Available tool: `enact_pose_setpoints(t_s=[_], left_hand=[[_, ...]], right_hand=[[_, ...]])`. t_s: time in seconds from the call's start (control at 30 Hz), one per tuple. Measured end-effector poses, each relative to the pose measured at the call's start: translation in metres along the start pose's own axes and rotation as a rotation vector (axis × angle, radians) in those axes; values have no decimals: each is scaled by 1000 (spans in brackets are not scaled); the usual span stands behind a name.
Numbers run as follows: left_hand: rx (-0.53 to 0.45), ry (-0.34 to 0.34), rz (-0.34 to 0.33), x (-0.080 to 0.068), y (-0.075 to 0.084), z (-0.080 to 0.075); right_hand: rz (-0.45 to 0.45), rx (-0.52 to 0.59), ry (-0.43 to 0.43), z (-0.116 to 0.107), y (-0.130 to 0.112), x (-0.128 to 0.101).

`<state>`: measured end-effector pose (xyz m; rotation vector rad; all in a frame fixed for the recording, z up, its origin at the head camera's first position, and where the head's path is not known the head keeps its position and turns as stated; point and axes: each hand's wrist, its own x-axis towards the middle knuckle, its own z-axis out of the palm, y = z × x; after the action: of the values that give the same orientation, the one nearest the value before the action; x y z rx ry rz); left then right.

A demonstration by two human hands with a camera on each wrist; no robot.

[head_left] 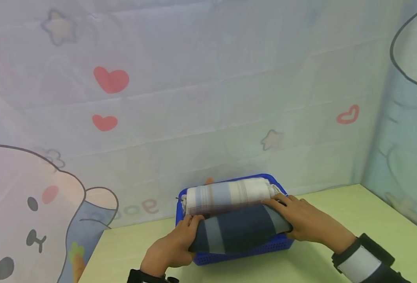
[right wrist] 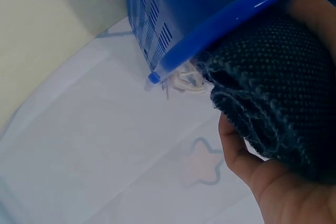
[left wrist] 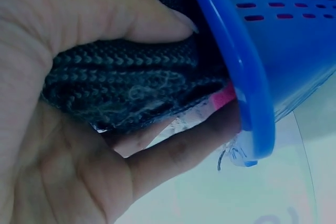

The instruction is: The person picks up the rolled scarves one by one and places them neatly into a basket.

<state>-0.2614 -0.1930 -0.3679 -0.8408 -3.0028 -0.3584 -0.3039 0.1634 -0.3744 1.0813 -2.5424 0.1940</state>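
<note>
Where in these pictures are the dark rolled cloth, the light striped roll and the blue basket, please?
dark rolled cloth (head_left: 241, 232): head view, middle of its navy top.
light striped roll (head_left: 226, 198): head view, centre of the roll.
blue basket (left wrist: 252, 93): left wrist view, on its rim.

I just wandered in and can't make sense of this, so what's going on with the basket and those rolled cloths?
A person grips a dark blue striped rolled towel at both ends, left hand on one end and right hand on the other. It sits over the front of a blue plastic basket on a pale green table. A lighter striped rolled towel lies in the basket just behind it.
</note>
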Motion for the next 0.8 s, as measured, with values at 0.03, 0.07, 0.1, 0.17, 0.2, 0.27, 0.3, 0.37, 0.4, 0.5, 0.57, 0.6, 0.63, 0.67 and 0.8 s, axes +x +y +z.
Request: enact_pose_setpoints(t_s=[0.03, 0.07, 0.1, 0.17, 0.2, 0.27, 0.3, 0.37, 0.4, 0.5, 0.57, 0.6, 0.63, 0.67, 0.8], left_hand=[[-1, 6, 4, 0, -1, 0], [-4, 11, 6, 1, -1, 0], [-6, 12, 3, 1, -2, 0], [-10, 12, -6, 0, -3, 0], [-10, 16, -8, 1, -3, -1], [-8, 15, -17, 0, -4, -1], [-4, 17, -21, 1, -5, -1], [14, 38, -12, 1, -7, -1], [24, 49, -6, 1, -8, 0], [41, 79, 0, 3, -10, 1], [42, 90, 1, 4, -12, 2], [41, 92, -2, 4, -13, 2], [39, 94, -3, 5, -13, 3], [39, 93, -5, 6, -14, 3], [43, 91, -12, 9, -16, 4]], right_hand=[[-1, -1, 3, 0, 1, 0], [-4, -1, 9, 0, 1, 0], [-9, -2, 18, 1, 2, 0], [-22, -11, 36, 2, 3, 0], [-27, -16, 49, 3, 3, 0], [-34, -37, 74, 5, 4, 0], [-35, -50, 86, 5, 4, 1], [-30, -75, 104, 7, 4, 2], [-24, -86, 109, 7, 4, 2], [-7, -110, 127, 9, 4, 4], [0, -122, 138, 11, 3, 6], [5, -125, 140, 12, 3, 6], [9, -126, 142, 13, 3, 7], [14, -126, 144, 14, 3, 7], [46, -103, 146, 18, 3, 8]])
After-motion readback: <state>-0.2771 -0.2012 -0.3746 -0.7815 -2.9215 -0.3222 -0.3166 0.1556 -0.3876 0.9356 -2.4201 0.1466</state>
